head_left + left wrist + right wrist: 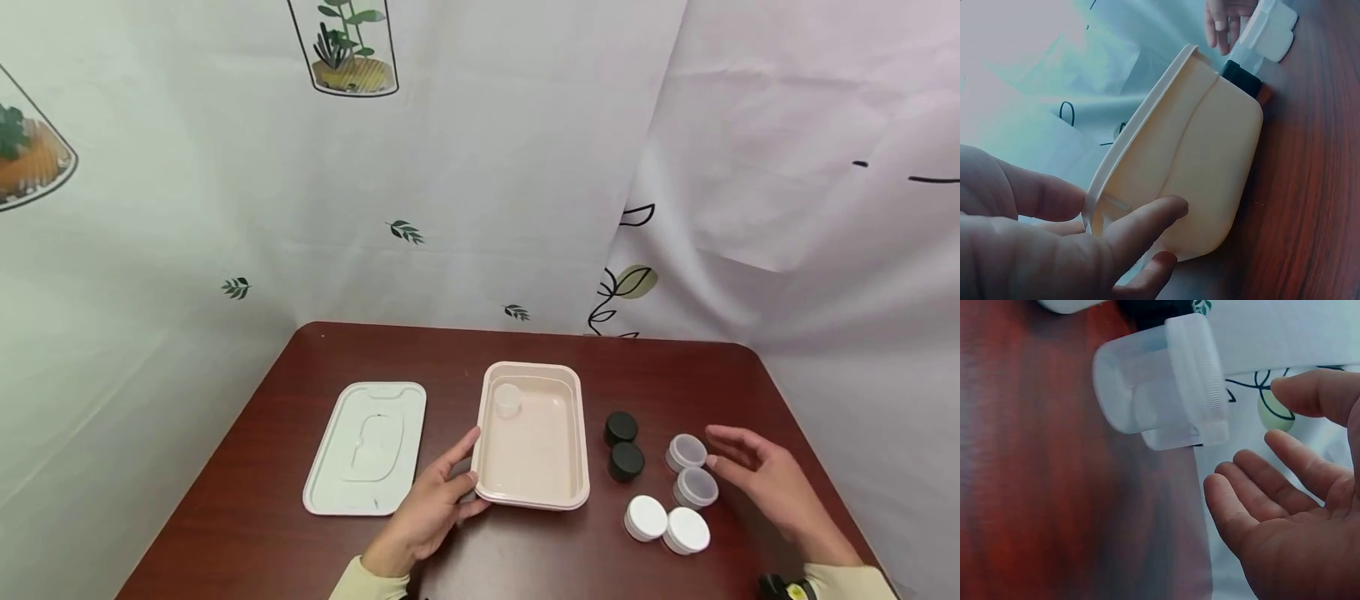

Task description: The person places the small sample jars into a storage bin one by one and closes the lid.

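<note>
A beige plastic tub [534, 450] stands on the table, and my left hand [438, 504] grips its near left rim and side wall. In the left wrist view, fingers [1141, 228] lie along the tub's outer wall. Inside the tub, at the far left corner, sits a small translucent jar [507, 400]. My right hand [772, 483] hovers just right of two translucent jars with lids [686, 452], its fingers loosely bent and holding nothing. A gap shows between the right hand [1291, 506] and the nearest translucent jar [1141, 387] in the right wrist view.
Left of the tub, a white rectangular lid [366, 450] lies flat. Two black-lidded jars [626, 461] stand between tub and translucent jars. Two white-lidded jars [646, 518] are nearer the front. A printed cloth [480, 167] hangs behind the dark red table [247, 533].
</note>
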Tool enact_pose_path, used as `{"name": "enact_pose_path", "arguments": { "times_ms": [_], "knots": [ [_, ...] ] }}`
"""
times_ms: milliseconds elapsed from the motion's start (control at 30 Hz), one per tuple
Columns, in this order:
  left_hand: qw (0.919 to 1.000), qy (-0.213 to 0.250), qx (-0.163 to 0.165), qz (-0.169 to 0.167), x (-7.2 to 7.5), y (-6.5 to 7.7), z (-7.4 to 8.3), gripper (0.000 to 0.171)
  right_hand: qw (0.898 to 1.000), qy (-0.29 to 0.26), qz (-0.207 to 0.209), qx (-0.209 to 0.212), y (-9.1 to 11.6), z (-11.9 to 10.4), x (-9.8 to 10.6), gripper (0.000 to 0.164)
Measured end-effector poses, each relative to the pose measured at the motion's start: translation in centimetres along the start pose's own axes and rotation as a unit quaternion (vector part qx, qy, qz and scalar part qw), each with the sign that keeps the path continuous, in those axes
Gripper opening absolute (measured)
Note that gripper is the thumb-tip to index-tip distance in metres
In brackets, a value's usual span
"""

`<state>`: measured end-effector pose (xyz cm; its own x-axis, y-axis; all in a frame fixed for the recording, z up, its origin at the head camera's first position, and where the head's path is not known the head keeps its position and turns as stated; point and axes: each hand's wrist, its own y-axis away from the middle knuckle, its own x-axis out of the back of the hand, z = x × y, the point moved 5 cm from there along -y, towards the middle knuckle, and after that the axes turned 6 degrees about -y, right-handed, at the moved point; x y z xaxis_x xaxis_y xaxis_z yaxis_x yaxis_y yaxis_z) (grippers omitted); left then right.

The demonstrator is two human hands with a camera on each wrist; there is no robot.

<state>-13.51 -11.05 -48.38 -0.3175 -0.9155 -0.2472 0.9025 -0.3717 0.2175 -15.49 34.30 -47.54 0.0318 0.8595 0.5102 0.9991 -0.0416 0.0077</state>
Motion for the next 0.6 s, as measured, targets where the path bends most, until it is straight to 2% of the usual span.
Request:
{"name": "enact_pose_path", "arguments": {
  "times_ms": [133, 267, 433, 600],
  "knots": [
    [0.9998, -0.014, -0.009, 0.01, -0.2, 0.1, -0.1, 0.068, 1.0, -0.026, 0.016, -0.003, 1.5, 1.3, -0.3, 0.061],
    [0.9987, -0.032, -0.02, 0.034, -0.3, 0.1, 0.0, 0.066, 0.999, -0.048, 0.022, -0.011, 2.6, 1.8, -0.8, 0.06],
    [0.9976, -0.039, -0.024, 0.052, -0.3, 0.1, 0.1, 0.065, 0.997, -0.071, 0.005, -0.031, 3.5, 2.2, -1.5, 0.059],
    [0.9971, -0.043, -0.025, 0.058, -0.2, 0.2, 0.2, 0.065, 0.994, -0.088, -0.016, -0.066, 4.0, 2.8, -2.1, 0.066]
  ]
}}
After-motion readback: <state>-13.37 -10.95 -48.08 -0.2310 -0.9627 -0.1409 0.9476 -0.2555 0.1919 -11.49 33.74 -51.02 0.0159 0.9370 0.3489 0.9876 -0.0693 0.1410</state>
